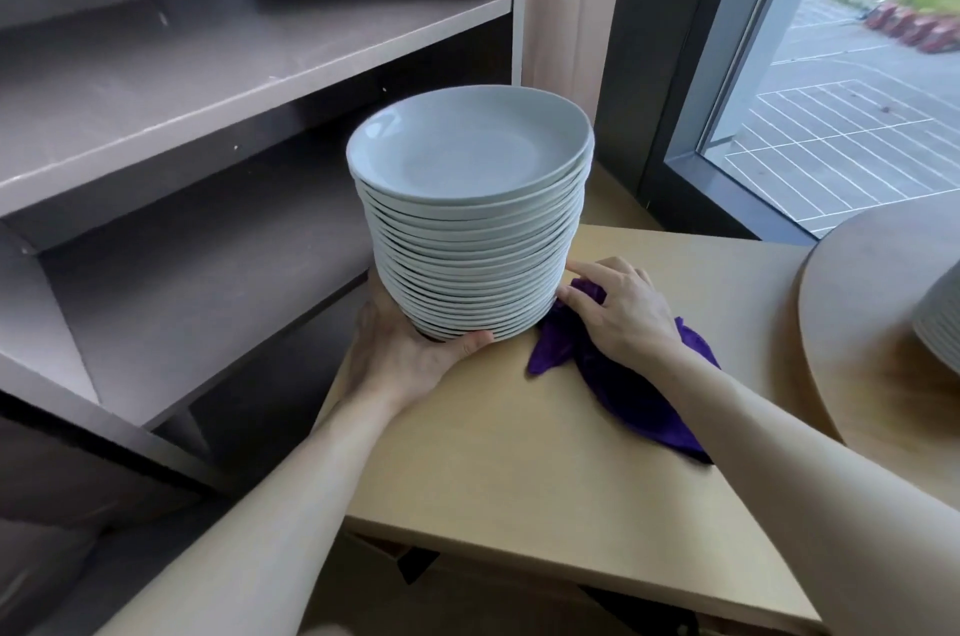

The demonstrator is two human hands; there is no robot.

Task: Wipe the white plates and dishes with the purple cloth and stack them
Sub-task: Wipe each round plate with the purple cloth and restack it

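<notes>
Tall stack of round white ceramic plates (470,240) stands at the pale wooden counter's (519,453) corner by the shelves. Left hand (410,349) curls its fingers under the base, probably steadying it. Right hand (621,310) clutches the crumpled purple cloth (623,401) against the stack's lower side.

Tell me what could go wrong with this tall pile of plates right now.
1. The stack of plates is tall and stands right at the edge of the table, where the left hand cups its base; a jolt could tip it off.
2. The right hand presses against the stack while gripping the purple cloth, so its hold may slip.
</notes>
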